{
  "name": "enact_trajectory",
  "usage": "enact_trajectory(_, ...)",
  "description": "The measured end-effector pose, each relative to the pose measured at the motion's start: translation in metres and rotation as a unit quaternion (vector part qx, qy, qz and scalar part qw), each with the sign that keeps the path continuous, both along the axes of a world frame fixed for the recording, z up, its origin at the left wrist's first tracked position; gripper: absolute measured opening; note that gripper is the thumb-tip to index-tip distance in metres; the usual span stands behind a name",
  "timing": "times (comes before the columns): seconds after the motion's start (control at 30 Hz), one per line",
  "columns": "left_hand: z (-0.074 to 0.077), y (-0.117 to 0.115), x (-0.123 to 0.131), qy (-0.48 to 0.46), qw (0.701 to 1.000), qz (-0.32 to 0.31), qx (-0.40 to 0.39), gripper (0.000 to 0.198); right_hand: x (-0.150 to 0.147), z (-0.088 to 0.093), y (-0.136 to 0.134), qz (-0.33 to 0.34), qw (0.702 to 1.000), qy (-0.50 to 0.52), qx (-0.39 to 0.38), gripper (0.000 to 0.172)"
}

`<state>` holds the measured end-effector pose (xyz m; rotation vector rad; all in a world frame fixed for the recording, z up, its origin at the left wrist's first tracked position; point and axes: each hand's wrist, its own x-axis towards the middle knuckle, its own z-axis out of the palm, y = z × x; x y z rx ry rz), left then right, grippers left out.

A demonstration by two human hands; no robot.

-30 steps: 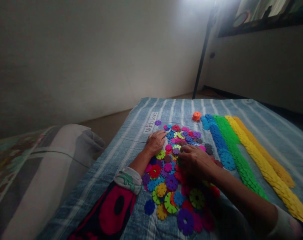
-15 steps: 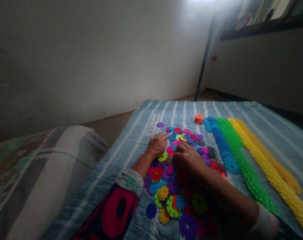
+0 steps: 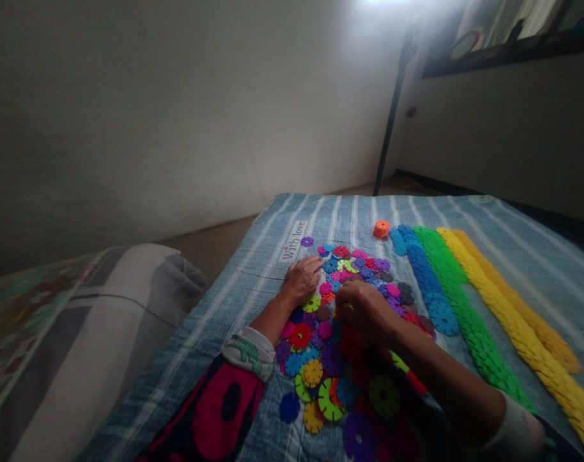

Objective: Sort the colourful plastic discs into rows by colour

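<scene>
Discs [image 3: 301, 335] on striped blanket [image 3: 253, 282] nr wall [image 3: 176, 128]

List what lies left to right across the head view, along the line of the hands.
Grey pillow → left hand → right hand → blue disc row → green disc row → yellow disc row → orange-yellow disc row.

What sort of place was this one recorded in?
Most likely a bedroom at home: a blue striped quilt lettered "With love" spread on a bed or mattress, a grey pillow beside it, a bare wall behind. Colourful toy discs lie heaped on the quilt.
</scene>
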<state>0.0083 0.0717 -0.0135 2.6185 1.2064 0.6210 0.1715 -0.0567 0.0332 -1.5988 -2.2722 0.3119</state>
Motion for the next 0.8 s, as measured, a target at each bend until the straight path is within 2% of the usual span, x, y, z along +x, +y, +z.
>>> enact_trajectory(0.13,0.002,-0.001,-0.001,0.002,1.000,0.000,0.001,0.038,-0.005,0.013,0.000,-0.015,0.997,-0.076,-0.011,0.019)
enact_trajectory(0.33,0.000,0.000,-0.001,0.006,1.000,-0.001,0.010,0.038,-0.012,0.015,0.008,-0.028,0.991,-0.125,-0.042,0.022)
enact_trajectory(0.57,-0.004,0.003,-0.001,-0.003,1.000,-0.002,0.004,0.040,-0.023,0.017,0.010,-0.047,0.991,-0.091,-0.081,0.022)
enact_trajectory(0.8,0.004,-0.001,0.001,0.012,1.000,0.007,-0.012,0.040,-0.023,0.016,0.011,-0.038,0.991,-0.064,-0.108,0.024)
